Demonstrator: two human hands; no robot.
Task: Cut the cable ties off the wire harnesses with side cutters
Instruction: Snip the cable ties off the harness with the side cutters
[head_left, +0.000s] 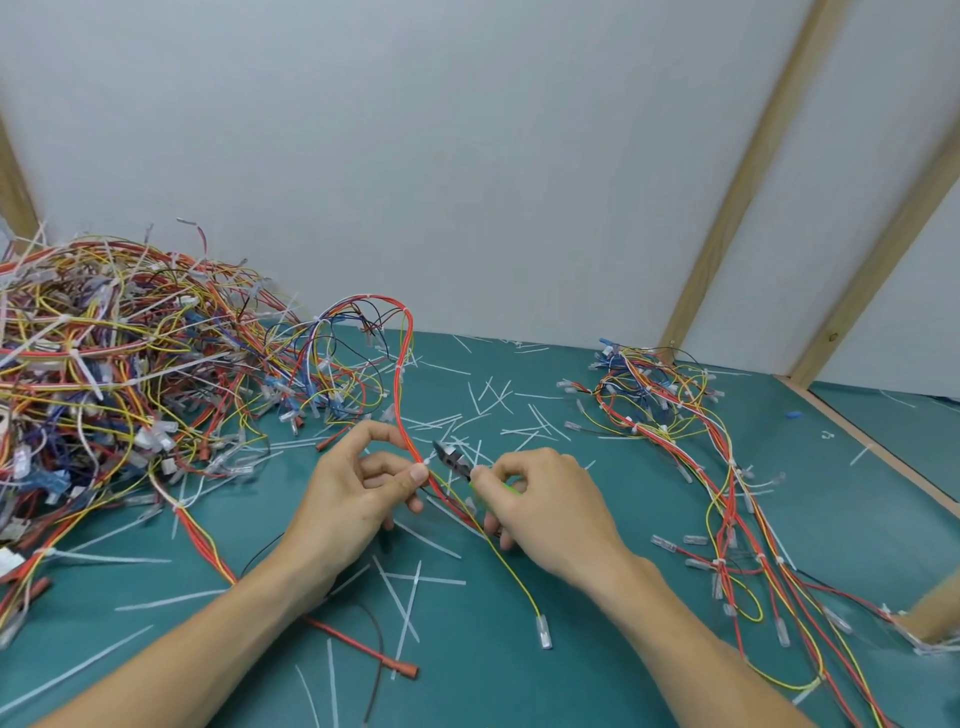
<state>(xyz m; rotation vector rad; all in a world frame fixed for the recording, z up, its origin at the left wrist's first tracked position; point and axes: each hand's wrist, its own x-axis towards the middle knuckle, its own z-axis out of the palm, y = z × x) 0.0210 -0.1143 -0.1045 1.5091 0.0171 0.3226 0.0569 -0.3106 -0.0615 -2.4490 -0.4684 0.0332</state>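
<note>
Two bare forearms come in from the near edge over the teal surface (597, 691). Landmark is the side cutters (457, 461). Nearest the camera, well in front of the cutters, a red lead with a red terminal (363, 647) lies among loose white cut ties (410, 605). A yellow wire with a clear terminal (543, 631) trails from under the cutters toward the near right.

Right hand (545, 512) is curled closed around the cutters' green handles; only a sliver of green shows between the fingers. The dark cutter head sticks out to the left of that hand, tips at a small white cable tie (429, 460) on the red wire bundle (402, 395). Cannot tell whether the blades are closed on the tie.

Left hand (358, 493), just left of the cutters, pinches the red wire bundle between thumb and fingers right below the tie. The bundle rises from the pinch and arches up and back beyond the cutters.

Behind the cutters, more cut ties are scattered. Far left of the cutters sits a big tangled harness pile (104, 374), multicoloured, ties still on. Far right of them lies a smaller spread-out harness (670, 410) running toward the near right. Beyond everything, a pale wall panel (467, 156) with wooden battens (748, 176).
</note>
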